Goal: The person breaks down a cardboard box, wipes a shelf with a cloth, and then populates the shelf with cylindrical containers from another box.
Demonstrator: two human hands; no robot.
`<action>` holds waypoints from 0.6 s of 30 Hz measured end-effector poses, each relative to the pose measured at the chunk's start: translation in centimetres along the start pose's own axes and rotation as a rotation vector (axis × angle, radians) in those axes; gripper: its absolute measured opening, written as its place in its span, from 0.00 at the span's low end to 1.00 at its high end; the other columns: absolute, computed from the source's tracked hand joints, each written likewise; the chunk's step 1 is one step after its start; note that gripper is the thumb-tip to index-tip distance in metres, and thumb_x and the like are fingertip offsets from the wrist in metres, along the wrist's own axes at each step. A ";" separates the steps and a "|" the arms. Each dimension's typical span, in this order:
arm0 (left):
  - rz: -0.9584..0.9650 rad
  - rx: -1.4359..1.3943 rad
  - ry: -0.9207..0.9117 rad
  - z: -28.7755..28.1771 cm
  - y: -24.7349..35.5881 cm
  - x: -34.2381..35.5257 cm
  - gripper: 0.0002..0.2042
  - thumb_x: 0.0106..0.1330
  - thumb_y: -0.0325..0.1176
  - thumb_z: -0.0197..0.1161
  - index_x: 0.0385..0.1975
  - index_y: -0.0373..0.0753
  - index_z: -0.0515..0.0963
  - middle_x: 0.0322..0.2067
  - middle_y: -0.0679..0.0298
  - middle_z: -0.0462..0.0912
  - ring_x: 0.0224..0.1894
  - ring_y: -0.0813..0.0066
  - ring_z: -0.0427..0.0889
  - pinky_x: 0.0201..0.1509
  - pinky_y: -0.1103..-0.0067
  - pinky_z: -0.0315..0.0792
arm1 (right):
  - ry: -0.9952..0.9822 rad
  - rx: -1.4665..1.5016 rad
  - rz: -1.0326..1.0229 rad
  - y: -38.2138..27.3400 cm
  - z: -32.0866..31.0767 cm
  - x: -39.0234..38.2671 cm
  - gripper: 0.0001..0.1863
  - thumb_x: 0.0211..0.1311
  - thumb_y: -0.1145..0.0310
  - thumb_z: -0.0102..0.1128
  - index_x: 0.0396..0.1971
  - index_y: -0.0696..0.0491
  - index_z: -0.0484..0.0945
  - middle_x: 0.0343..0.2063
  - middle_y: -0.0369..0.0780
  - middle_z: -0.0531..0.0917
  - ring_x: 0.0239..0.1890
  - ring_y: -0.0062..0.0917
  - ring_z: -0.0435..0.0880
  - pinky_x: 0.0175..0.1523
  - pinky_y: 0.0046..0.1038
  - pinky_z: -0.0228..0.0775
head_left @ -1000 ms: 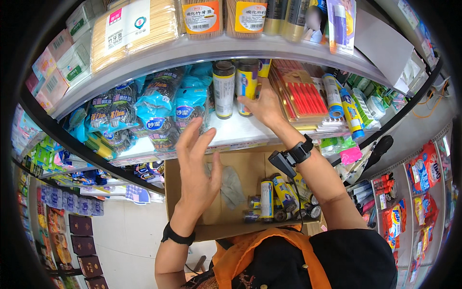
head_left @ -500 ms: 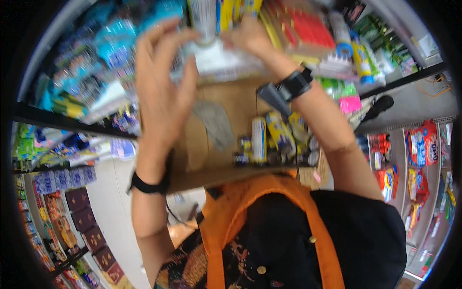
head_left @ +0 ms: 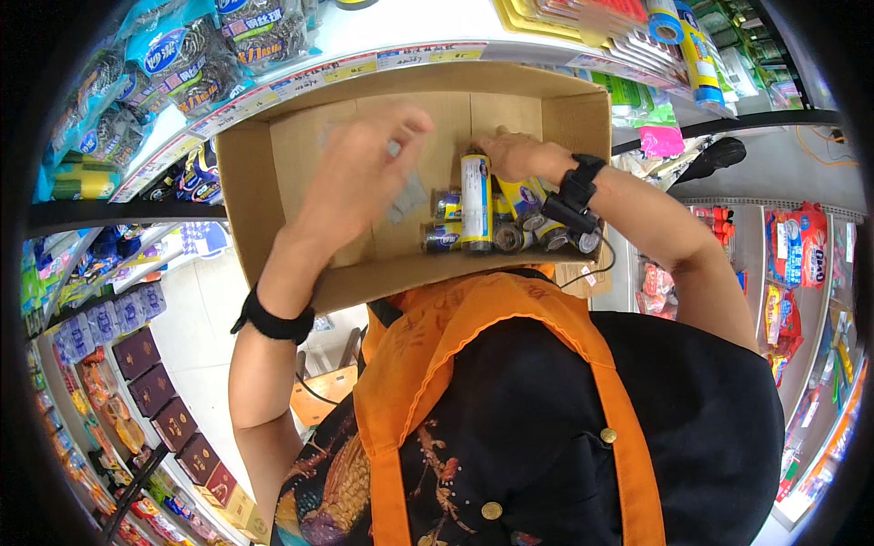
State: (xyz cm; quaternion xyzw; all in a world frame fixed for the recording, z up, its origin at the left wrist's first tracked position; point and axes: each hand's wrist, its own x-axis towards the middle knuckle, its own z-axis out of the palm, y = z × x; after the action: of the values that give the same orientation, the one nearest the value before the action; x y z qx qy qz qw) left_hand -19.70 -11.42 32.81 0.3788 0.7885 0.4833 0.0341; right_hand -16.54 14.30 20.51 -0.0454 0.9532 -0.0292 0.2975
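My right hand reaches into an open cardboard box, its fingers bent at the top end of a roll of bin bags. That roll is dark with a white, yellow and blue label and lies lengthwise toward me. Several similar rolls lie beside and under it in the box's near right part. Over the left half of the box, my left hand is curled and blurred; whatever its fingers hold is hidden. A grey, limp piece of cloth or plastic shows behind it on the box bottom.
Directly beyond the box runs a white shelf edge with price labels. Bagged steel-wool scourers sit at its left, yellow and red packs at its right. Black shelf beams flank the box. Stocked shelves line both sides.
Both hands have come back from the shelf into the box. My left hand has gone from spread to curled, and my right hand has reached the rolls. The view has shifted.
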 end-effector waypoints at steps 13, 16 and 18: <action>-0.975 -0.081 -0.793 15.0 -7.9 1.7 0.36 0.50 0.44 0.74 0.53 0.28 0.67 0.46 0.47 0.76 0.42 0.56 0.81 0.32 0.63 0.84 | -0.248 0.756 0.267 2.1 0.2 -2.1 0.39 0.44 0.63 0.74 0.56 0.61 0.64 0.44 0.49 0.80 0.38 0.34 0.85 0.33 0.34 0.83; -1.028 -0.165 -0.756 15.3 -9.0 0.9 0.32 0.47 0.39 0.75 0.50 0.29 0.70 0.46 0.48 0.76 0.43 0.55 0.81 0.32 0.63 0.83 | -0.397 1.332 0.217 2.4 0.0 -3.4 0.29 0.54 0.72 0.68 0.56 0.59 0.67 0.46 0.42 0.80 0.46 0.28 0.82 0.42 0.31 0.82; -1.117 -0.378 -0.698 15.1 -10.1 0.3 0.28 0.48 0.34 0.73 0.48 0.32 0.72 0.48 0.51 0.76 0.46 0.55 0.79 0.36 0.64 0.83 | -0.390 1.408 0.153 2.8 -0.1 -3.7 0.29 0.55 0.73 0.67 0.56 0.59 0.67 0.46 0.41 0.79 0.46 0.27 0.82 0.44 0.31 0.81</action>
State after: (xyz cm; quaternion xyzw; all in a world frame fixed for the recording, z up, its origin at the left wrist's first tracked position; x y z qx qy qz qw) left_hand -19.32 -2.63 16.92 0.0364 0.7105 0.3722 0.5961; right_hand -13.77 17.45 22.45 0.2188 0.6391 -0.6050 0.4215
